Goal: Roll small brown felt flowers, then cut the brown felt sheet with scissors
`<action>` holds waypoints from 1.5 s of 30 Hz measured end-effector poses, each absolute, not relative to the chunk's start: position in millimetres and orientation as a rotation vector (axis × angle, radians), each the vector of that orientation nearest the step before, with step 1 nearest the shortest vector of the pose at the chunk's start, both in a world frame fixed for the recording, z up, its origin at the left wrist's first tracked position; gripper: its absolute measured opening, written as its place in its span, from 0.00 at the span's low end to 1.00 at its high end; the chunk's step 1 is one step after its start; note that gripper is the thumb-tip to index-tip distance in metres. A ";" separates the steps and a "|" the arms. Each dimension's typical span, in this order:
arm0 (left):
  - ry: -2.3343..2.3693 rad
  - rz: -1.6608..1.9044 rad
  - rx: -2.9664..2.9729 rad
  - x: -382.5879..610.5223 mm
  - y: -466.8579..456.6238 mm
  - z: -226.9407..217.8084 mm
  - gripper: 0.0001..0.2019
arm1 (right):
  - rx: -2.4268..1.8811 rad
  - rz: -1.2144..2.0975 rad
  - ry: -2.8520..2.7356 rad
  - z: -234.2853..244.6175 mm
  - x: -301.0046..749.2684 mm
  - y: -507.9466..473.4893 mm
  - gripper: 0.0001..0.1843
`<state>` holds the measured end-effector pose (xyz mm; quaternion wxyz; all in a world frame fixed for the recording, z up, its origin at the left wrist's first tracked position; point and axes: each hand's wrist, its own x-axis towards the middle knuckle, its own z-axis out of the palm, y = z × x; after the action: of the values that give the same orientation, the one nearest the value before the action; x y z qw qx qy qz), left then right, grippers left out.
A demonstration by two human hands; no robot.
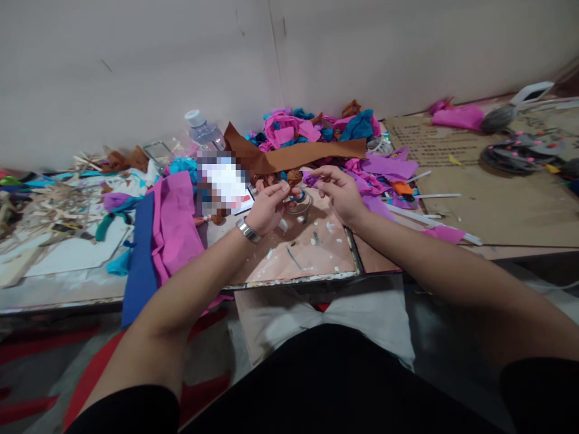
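Above the table's front part, my left hand (268, 210), with a metal watch (248, 229) on its wrist, is closed with thumb and fingers pinched. A small crumpled piece of brown crepe paper (294, 176) shows at its fingertips, apparently held there. My right hand (342, 191) is a little to the right, its fingers curled and thumb near the index finger. What it pinches, if anything, is too small to make out. Below and between the hands lies a roll of tape (298, 205). A strip of brown crepe paper (316, 157) stretches behind them.
A lit phone (226, 184) leans by a capped bottle (205, 131). Pink sheets (178, 220) and a blue sheet (139, 259) overhang the front edge. Crumpled coloured paper (294, 128) is heaped by the wall. White sticks (436, 195) and cardboard (488, 208) lie right; wood scraps (54, 208) left.
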<state>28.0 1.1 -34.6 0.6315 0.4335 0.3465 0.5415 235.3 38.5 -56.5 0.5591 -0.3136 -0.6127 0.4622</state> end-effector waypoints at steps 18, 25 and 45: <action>0.900 1.090 1.783 17.0 10.0 -44.9 0.24 | -0.681 1.310 -1.519 -51.2 230.2 30.4 0.15; 0.939 1.077 1.916 16.6 8.8 -42.1 0.26 | -0.852 1.199 -1.605 -52.8 232.4 32.4 0.14; 1.079 1.190 1.653 20.9 14.6 -57.0 0.27 | -1.014 1.080 -1.450 -46.1 234.3 33.2 0.12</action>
<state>20.9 14.6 -57.0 0.4062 0.6553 0.4276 0.4719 234.3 33.2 -46.1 0.5093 -0.4210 -0.6019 0.4485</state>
